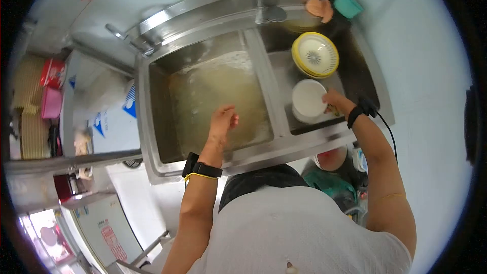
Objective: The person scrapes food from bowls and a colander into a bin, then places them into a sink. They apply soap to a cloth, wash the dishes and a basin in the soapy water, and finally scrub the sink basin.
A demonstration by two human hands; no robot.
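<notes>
Over the cloudy water of the left basin [160, 96], my left hand [224, 120] hovers with its fingers curled in and nothing showing in them. My right hand [337, 103] is in the right basin [276, 71], its fingers closed at the right rim of a white bowl [309, 99]. The bowl appears to sit on top of others like it. Something small and yellowish shows beneath the right fingers, too small to name. Just behind stands a stack of yellow-rimmed bowls [315, 55], the top one with a dark starburst pattern inside.
A metal divider [261, 83] separates the basins. Behind it rises a tap [259, 5]. At the back right corner are an orange-brown piece [319, 8] and a turquoise container [348, 5]. A shelf at left holds a red container [53, 73] and a pink container [51, 103].
</notes>
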